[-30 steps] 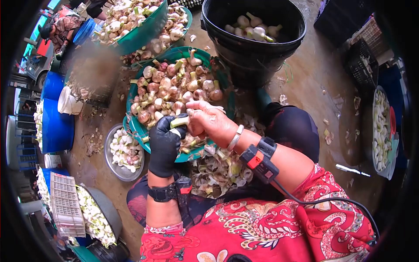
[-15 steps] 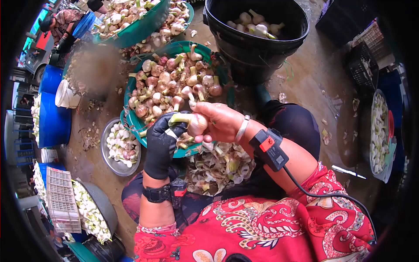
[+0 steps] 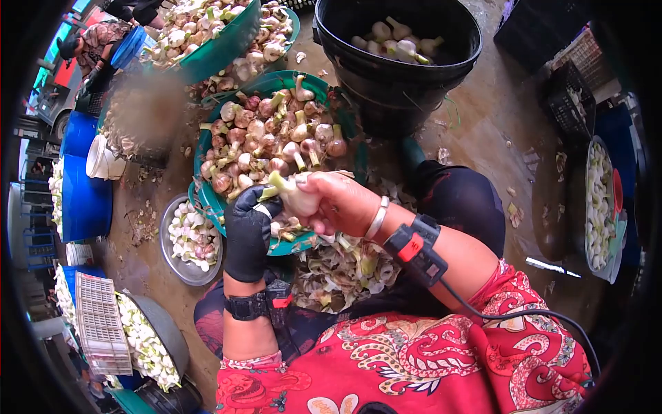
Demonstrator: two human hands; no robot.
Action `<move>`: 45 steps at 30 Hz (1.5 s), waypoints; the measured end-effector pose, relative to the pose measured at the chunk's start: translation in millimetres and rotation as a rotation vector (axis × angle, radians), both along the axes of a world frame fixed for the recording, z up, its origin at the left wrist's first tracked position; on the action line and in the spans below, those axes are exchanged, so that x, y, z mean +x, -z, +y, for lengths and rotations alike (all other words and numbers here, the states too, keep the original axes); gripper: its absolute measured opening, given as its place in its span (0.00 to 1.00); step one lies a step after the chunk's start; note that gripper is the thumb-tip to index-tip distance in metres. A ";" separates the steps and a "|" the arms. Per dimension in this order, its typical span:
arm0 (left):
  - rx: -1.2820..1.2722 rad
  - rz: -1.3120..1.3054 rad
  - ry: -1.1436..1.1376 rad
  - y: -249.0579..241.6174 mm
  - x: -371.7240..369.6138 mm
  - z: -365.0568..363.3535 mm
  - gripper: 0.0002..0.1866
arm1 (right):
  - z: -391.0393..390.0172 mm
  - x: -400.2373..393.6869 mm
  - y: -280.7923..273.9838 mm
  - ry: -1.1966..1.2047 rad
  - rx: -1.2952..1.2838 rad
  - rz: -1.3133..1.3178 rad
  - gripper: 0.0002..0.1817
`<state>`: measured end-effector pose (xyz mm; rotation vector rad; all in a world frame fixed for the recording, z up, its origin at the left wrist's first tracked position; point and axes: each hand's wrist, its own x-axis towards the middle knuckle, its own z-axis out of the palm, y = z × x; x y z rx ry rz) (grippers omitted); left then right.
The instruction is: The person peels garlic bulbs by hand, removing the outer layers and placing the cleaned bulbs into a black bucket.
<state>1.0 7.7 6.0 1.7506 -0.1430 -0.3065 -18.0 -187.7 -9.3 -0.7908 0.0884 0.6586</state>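
A pale garlic bulb (image 3: 298,199) with a green stem is held over the near rim of a green basin (image 3: 202,196). My bare right hand (image 3: 341,203) wraps its fingers round the bulb from the right. My left hand (image 3: 249,231), in a black glove with a white band on one finger, is closed at the stem end. A greenish strip shows at its fingertips; what else it may hold is hidden. Many unpeeled garlic bulbs (image 3: 258,138) fill the basin behind. Below my hands lies a heap of garlic peelings (image 3: 345,276) between my legs.
A black bucket (image 3: 400,90) with several clean bulbs stands ahead. A metal bowl (image 3: 214,272) of peeled garlic sits at left, near a blue tub (image 3: 86,200) and a plastic crate (image 3: 102,317). Another green basin (image 3: 221,58) is heaped with garlic. A person (image 3: 96,48) works far left.
The bulb has tilted, its stem now pointing more upward, and it looks whiter. My right hand has shifted slightly down and turned. My left hand stays close beside the stem.
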 end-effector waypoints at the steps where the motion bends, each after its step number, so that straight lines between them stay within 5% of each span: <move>1: -0.026 0.035 -0.014 -1.8 0.1 0.1 0.14 | -4.6 0.4 -2.4 -0.117 0.012 -0.026 0.20; 3: -0.044 -0.007 -0.013 -6.8 -3.1 -5.5 0.15 | -7.7 -0.2 -0.7 -0.304 0.138 -0.033 0.19; 6: -0.057 -0.061 -0.004 -10.5 -4.2 -6.9 0.18 | -3.7 -3.2 -6.2 -0.113 0.108 -0.126 0.19; 8: -0.207 0.144 -0.123 -13.1 -6.0 -11.6 0.21 | -3.4 -1.7 -3.5 0.071 -0.048 -0.102 0.18; 12: -0.344 0.116 -0.049 -12.1 -17.2 -20.4 0.26 | 1.9 6.4 7.2 0.138 -0.596 -0.504 0.19; 14: -0.326 0.082 -0.057 -4.8 -17.5 -17.7 0.24 | 8.3 4.1 1.8 0.278 -0.483 -0.570 0.20; 16: -0.171 -0.063 -0.075 -4.3 -14.4 -18.9 0.20 | 5.2 6.0 -6.3 0.196 -0.048 -0.156 0.24; 17: -0.168 -0.073 -0.109 -8.1 -14.4 -22.0 0.16 | 2.1 7.2 -12.9 0.257 -0.132 -0.151 0.27; 20: -0.204 -0.013 -0.092 -13.1 -15.2 -20.7 0.13 | 14.5 19.4 -2.1 0.482 0.155 0.052 0.16; 24: -0.154 -0.217 -0.088 -1.2 -5.3 -4.9 0.08 | -2.5 28.6 -9.0 0.505 0.435 -0.152 0.12; 25: -0.241 -0.170 -0.120 11.7 -0.2 2.1 0.10 | -10.0 23.9 -23.7 0.443 0.528 -0.166 0.12; 26: -0.547 0.200 -0.221 17.2 6.2 15.9 0.12 | -17.7 19.7 -35.7 0.375 0.621 -0.178 0.13; 28: -0.674 0.267 -0.316 25.4 11.6 17.7 0.15 | -35.5 14.0 -33.0 0.237 0.437 -0.218 0.09; 30: -0.638 0.328 -0.301 31.5 12.4 19.6 0.16 | -51.1 1.4 -48.6 0.013 -0.109 -0.211 0.07; 32: -0.614 0.391 -0.278 41.6 19.2 17.1 0.16 | -49.2 -0.8 -22.7 -0.403 -0.765 -0.655 0.05; 33: -0.628 0.367 -0.240 48.4 30.9 17.2 0.17 | -47.4 -8.7 1.7 -0.379 -0.992 -1.046 0.07; 34: -0.636 0.348 -0.208 41.1 38.8 6.8 0.18 | -39.2 -12.4 11.3 -0.601 -1.217 -1.033 0.09; 36: -1.026 0.468 0.029 -10.8 61.9 -17.2 0.18 | -37.1 -10.1 22.5 -0.649 -1.379 -0.936 0.10; 38: -0.928 0.232 0.084 -65.2 70.8 -54.1 0.17 | -49.3 -4.9 19.1 -0.057 -1.295 -1.028 0.14; 40: -0.555 -0.120 0.209 -42.2 81.7 -56.2 0.17 | -56.0 8.2 1.1 0.227 -1.142 -0.766 0.12; 41: -0.456 -0.140 0.313 0.1 101.9 -44.4 0.15 | -58.5 13.7 -4.4 0.313 -1.183 -0.730 0.11; 44: -0.042 0.339 0.130 104.9 79.8 -29.6 0.16 | -58.7 19.9 -12.5 0.501 -1.212 -0.705 0.10; 45: 0.117 0.306 0.151 137.9 66.9 -28.4 0.16 | -58.4 21.3 -14.3 0.597 -1.201 -0.740 0.10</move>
